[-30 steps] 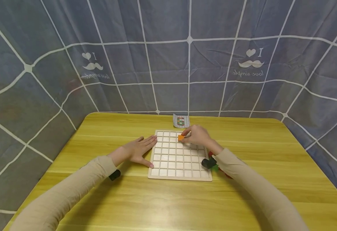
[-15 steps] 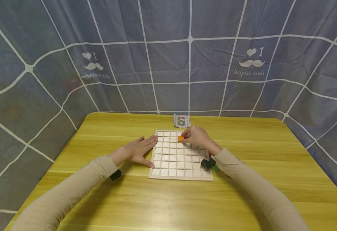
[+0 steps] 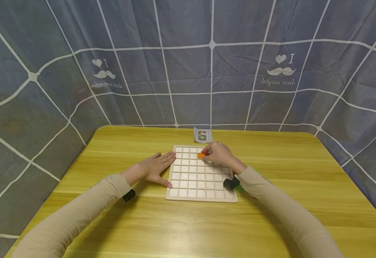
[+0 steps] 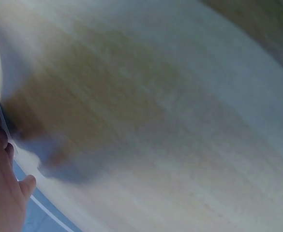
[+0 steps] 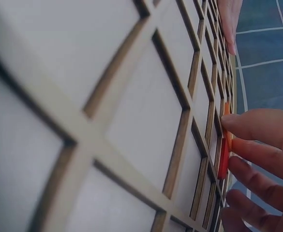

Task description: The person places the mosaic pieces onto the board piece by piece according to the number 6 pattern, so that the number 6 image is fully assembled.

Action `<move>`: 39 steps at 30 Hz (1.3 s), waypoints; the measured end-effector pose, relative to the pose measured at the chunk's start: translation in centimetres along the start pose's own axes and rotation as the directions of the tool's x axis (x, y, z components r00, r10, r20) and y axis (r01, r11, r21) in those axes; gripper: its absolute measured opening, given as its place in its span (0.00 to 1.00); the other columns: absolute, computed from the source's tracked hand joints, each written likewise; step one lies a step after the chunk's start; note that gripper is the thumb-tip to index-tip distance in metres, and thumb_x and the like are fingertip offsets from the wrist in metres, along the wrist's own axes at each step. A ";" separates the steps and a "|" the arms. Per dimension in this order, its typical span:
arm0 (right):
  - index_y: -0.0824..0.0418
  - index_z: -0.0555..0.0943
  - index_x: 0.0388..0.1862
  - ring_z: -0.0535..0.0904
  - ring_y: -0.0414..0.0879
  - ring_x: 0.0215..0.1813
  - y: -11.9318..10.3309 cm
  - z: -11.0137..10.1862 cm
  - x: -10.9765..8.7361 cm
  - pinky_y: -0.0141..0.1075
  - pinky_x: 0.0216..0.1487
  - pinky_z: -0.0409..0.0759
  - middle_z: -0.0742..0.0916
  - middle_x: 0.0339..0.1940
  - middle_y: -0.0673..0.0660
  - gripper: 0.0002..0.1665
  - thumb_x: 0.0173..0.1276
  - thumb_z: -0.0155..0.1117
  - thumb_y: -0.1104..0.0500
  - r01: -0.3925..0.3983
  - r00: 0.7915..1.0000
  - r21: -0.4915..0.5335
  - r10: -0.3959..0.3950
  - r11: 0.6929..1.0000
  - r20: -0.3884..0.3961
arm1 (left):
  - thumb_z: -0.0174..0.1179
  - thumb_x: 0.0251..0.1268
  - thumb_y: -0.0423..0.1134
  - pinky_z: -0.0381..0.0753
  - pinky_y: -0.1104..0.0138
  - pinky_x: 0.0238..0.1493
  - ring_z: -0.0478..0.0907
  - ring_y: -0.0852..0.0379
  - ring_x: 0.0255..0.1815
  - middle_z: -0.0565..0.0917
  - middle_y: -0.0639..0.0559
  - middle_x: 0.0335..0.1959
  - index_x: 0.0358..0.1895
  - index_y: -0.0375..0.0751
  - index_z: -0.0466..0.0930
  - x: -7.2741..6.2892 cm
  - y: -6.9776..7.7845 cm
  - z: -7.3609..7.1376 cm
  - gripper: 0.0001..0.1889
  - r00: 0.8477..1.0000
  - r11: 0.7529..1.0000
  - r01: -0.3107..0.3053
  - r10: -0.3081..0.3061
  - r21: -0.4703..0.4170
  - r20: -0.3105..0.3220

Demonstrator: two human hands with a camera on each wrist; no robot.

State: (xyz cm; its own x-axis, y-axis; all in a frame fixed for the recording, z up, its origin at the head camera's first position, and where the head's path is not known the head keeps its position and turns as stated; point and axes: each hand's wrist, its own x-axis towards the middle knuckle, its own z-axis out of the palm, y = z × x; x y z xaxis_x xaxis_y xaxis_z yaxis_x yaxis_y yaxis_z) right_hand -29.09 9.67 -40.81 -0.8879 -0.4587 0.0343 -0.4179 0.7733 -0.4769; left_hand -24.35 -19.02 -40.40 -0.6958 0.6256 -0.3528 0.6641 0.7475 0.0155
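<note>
A pale wooden grid board [image 3: 188,184] lies on the table. My left hand [image 3: 154,168] rests with spread fingers along its left edge; in the left wrist view that hand [image 4: 6,179] shows only at the far left. At the board's far rows my right hand [image 3: 220,154] pinches a small orange tile [image 3: 201,156] between thumb and index finger. The right wrist view has the orange tile [image 5: 226,108] at the fingertips, low against the grid. Beside it a red tile [image 5: 223,159] sits at the board, partly hidden by the fingers.
A small printed card [image 3: 202,135] with a coloured pattern lies beyond the board. Green pieces [image 3: 241,188] and some red are partly hidden under the right forearm. A dark wrist camera [image 3: 231,184] hangs over the board's right edge. Grey grid-patterned curtains surround the table [image 3: 188,229].
The right hand and orange tile have shifted slightly left and nearer. A bit of red now shows beside the orange tile. The left hand keeps its place.
</note>
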 end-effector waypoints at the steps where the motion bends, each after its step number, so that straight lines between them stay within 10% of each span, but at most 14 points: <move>1: 0.53 0.88 0.45 0.84 0.44 0.40 0.0 0.0 0.0 0.30 0.29 0.75 0.89 0.45 0.52 0.15 0.59 0.72 0.51 0.000 1.000 0.000 0.000 1.000 0.003 | 0.49 0.54 0.77 0.42 0.48 0.78 0.35 0.50 0.81 0.36 0.45 0.80 0.78 0.39 0.36 0.0 0.0 -0.1 0.60 1.000 1.000 0.001 -0.001 0.003 0.002; 39: 0.55 0.85 0.51 0.80 0.49 0.42 3.7 -4.5 -4.0 0.37 0.35 0.76 0.87 0.46 0.56 0.19 0.61 0.69 0.52 -0.057 0.997 0.056 0.060 0.997 -0.054 | 0.50 0.53 0.77 0.43 0.48 0.78 0.37 0.48 0.80 0.37 0.44 0.80 0.78 0.38 0.38 -0.1 0.2 -0.3 0.60 1.000 1.000 -0.006 0.007 0.007 -0.013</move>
State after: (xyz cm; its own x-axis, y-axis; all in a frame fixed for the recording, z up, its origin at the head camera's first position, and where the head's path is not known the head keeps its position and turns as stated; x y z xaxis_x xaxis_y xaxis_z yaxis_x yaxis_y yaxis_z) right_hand -27.94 16.37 -38.74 -0.9204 -0.3874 0.0529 -0.3554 0.7725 -0.5262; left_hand -24.22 -18.82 -40.13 -0.6949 0.6333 -0.3407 0.6706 0.7417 0.0109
